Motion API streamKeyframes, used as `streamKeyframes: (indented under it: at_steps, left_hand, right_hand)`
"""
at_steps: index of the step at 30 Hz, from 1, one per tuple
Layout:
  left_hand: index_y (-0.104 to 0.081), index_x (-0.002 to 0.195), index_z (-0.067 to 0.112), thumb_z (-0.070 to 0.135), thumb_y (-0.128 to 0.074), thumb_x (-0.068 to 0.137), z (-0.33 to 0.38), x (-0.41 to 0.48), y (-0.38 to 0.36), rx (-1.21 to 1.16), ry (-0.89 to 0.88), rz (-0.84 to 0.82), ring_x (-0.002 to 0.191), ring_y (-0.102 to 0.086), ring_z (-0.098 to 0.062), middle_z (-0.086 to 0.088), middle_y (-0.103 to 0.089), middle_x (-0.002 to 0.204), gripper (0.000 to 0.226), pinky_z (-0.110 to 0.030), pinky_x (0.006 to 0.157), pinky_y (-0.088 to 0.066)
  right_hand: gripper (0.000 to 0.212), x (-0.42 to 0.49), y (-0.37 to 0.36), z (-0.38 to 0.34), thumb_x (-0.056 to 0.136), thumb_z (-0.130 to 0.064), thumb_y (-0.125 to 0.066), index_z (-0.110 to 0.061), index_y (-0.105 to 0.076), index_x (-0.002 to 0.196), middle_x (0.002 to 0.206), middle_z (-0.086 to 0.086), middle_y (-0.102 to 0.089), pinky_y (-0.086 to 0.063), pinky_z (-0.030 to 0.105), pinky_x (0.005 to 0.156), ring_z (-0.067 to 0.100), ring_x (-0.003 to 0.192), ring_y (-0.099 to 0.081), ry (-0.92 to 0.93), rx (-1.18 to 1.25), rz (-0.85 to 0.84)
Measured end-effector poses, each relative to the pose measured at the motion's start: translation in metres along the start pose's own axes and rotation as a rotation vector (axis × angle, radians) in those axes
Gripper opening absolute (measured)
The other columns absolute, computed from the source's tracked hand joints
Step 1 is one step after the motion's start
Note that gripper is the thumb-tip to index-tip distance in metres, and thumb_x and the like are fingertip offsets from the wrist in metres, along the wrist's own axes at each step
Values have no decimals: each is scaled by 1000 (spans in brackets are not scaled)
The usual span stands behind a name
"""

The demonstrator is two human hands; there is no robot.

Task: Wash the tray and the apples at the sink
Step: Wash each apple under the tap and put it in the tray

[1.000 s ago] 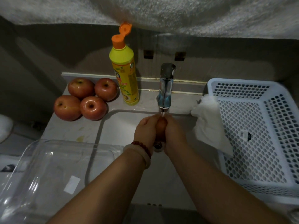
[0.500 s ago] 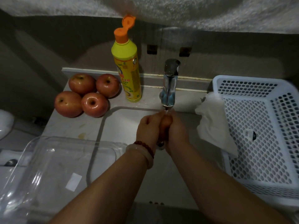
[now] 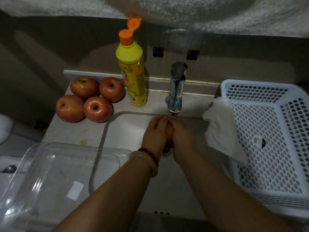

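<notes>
Both hands are cupped round one apple (image 3: 169,133) under the tap (image 3: 176,87), over the sink (image 3: 130,128). My left hand (image 3: 154,133) grips its left side and my right hand (image 3: 183,136) its right side; only a narrow strip of the apple shows between them. Several red apples (image 3: 90,101) lie together on the counter at the sink's back left corner. A clear plastic tray (image 3: 50,178) sits at the front left, its right end over the sink's edge.
A yellow dish-soap bottle (image 3: 133,76) with its orange cap flipped open stands left of the tap. A white perforated basket (image 3: 270,141) fills the right side, with a white cloth (image 3: 222,129) hanging over its left rim.
The view has shifted slightly. My hands stay clasped on the apple under the tap, with small shifts of the fingers over it.
</notes>
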State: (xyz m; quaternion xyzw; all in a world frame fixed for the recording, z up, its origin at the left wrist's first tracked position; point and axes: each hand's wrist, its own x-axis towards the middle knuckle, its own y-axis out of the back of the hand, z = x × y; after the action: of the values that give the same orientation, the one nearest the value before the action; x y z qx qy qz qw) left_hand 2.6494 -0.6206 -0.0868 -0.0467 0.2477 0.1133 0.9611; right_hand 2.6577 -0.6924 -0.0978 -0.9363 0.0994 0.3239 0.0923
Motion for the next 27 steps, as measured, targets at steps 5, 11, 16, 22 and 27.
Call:
streamKeyframes:
  at_steps: [5, 11, 16, 22, 27]
  left_hand:
    - [-65, 107, 18, 53, -50, 91, 4, 2, 4, -178, 329, -80, 95, -66, -29, -12, -71, 103, 41, -45, 86, -54]
    - [-55, 109, 26, 39, -49, 95, 0, 2, 3, 33, 53, -10, 89, -60, -13, 2, -63, 98, 20, -34, 79, -53]
    - [-57, 111, 25, 44, -52, 94, 5, -4, 5, -116, 136, -101, 83, -66, -13, 2, -69, 93, 26, -32, 71, -56]
    - [-50, 116, 27, 39, -52, 95, 2, -2, 4, 34, 9, -89, 97, -63, -17, -1, -63, 110, 24, -39, 85, -56]
    - [-54, 114, 27, 44, -45, 98, 2, 0, 5, -18, 34, -82, 95, -66, -17, -1, -67, 104, 25, -42, 89, -55]
  right_hand:
    - [19, -7, 3, 18, 91, -44, -54, -28, -63, 98, 98, 1, -64, -51, 31, 78, 18, 93, -62, 540, -229, 46]
    - [28, -2, 4, 0, 90, -42, -59, -21, -65, 109, 103, 10, -71, -53, 42, 86, 26, 93, -66, -257, 124, -93]
    - [22, -1, 4, 13, 93, -25, -57, -26, -64, 113, 110, 2, -69, -55, 37, 82, 18, 98, -66, 330, -90, 2]
    - [33, 2, 5, 6, 88, -41, -57, -19, -70, 109, 100, 6, -74, -54, 42, 90, 25, 97, -69, -119, 246, -30]
    - [14, 5, 3, 7, 93, -37, -56, -28, -67, 97, 98, 1, -71, -53, 36, 86, 18, 94, -66, 337, -163, -39]
